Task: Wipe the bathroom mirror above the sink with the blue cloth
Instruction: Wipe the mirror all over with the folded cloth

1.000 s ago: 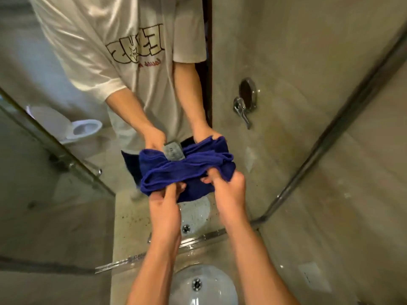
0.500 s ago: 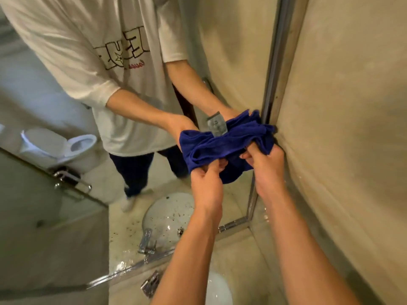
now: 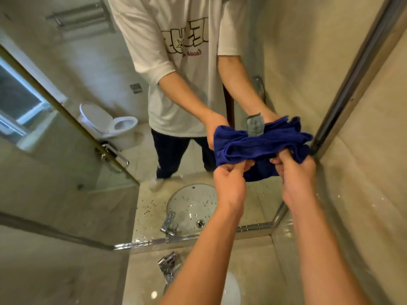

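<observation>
Both hands hold the bunched dark blue cloth (image 3: 262, 146) against the big wall mirror (image 3: 92, 150), right of the middle of the frame. The left hand (image 3: 230, 183) and right hand (image 3: 295, 172) each pinch its lower edge. The shiny metal tap (image 3: 167, 264) and white round sink (image 3: 231, 291) sit at the bottom.

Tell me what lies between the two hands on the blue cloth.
Head view: only bunched blue cloth spans the left hand and right hand; nothing else.

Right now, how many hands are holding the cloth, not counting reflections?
2. The left hand pinches the cloth at its lower left edge; the right hand pinches its lower right, near the mirror corner.
</observation>
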{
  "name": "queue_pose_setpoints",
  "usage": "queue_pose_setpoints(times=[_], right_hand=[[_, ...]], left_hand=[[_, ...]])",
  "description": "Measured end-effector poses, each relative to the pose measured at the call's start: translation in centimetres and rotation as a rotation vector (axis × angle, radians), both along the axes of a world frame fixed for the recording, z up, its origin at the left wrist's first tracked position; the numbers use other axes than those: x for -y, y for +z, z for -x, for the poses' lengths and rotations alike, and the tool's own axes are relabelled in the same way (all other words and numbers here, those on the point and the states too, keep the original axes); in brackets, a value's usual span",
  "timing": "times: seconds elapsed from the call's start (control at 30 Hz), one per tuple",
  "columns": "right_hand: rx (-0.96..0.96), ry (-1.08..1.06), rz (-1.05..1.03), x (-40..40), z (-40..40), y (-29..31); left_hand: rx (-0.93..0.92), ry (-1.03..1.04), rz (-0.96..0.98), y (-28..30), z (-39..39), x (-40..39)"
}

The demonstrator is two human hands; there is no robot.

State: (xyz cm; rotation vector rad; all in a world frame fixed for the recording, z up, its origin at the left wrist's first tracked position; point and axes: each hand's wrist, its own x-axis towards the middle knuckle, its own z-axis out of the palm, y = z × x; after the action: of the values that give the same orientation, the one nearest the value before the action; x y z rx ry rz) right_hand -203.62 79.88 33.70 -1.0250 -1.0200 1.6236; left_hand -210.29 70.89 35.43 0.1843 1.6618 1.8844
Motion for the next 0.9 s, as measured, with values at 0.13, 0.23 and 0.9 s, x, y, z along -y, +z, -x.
queue_pose_setpoints(times=[0.13,0.23,0.9], right_hand=[[-0.003,0.061,0.022,4.5,4.1,-1.1],[-0.011,0.091,0.099,8.6,7.3,-2.0],[0.078,0.207,0.168,28.7,24.2,-2.8]], left_hand=[[-0.058,0.122,0.025,0.1,3.6,4.2],[-0.067,0.238,0.023,-0.6,5.7,7.6],[-0.117,0.314,0.035,-2.8,23.1,27.6]])
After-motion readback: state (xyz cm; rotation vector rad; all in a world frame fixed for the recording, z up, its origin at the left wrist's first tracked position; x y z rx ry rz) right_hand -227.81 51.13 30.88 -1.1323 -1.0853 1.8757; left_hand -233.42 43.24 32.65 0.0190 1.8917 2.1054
